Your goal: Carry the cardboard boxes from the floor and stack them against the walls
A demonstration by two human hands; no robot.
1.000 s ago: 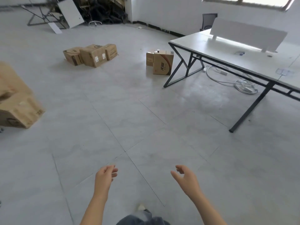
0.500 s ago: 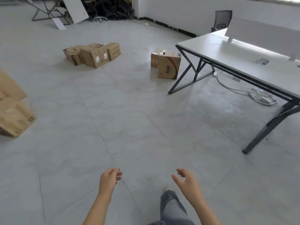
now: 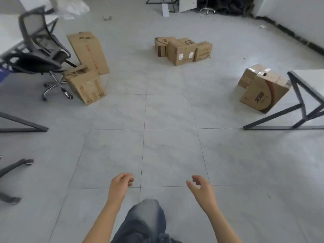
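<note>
Both hands low in the frame, nothing in either. Left hand (image 3: 121,185) lower centre-left, fingers loosely curled inward, thumb near the fingertips, empty. Right hand (image 3: 202,188) lower centre-right, fingers half bent, thumb spread away, empty. Both hang above the grey tiled floor (image 3: 168,146), apart from each other, touching no box. Jeans-clad knee (image 3: 147,216) between the forearms at bottom centre.

Cardboard boxes all on the floor, well apart from the hands:
- Cluster of three boxes (image 3: 181,52) in upper centre, packed side by side and touching; the middle one has white labels on its front face.
- Printed box (image 3: 263,92) at right, tilted in the picture, with a smaller box (image 3: 246,78) just behind it, touching; both just beside the black table leg (image 3: 298,95) of the white table (image 3: 312,79) at the right edge.
- Tall box (image 3: 89,51) in upper left, standing tilted, with an open-topped box (image 3: 86,85) right in front of it.

Black office chair (image 3: 40,55) just left of those two boxes, its chrome base beside the open-topped one. White wall (image 3: 298,13) with dark base strip in the upper right corner. White panel (image 3: 187,4) and dark clutter along the top edge, blurred. Dark table frame bar (image 3: 24,125) at mid left.
</note>
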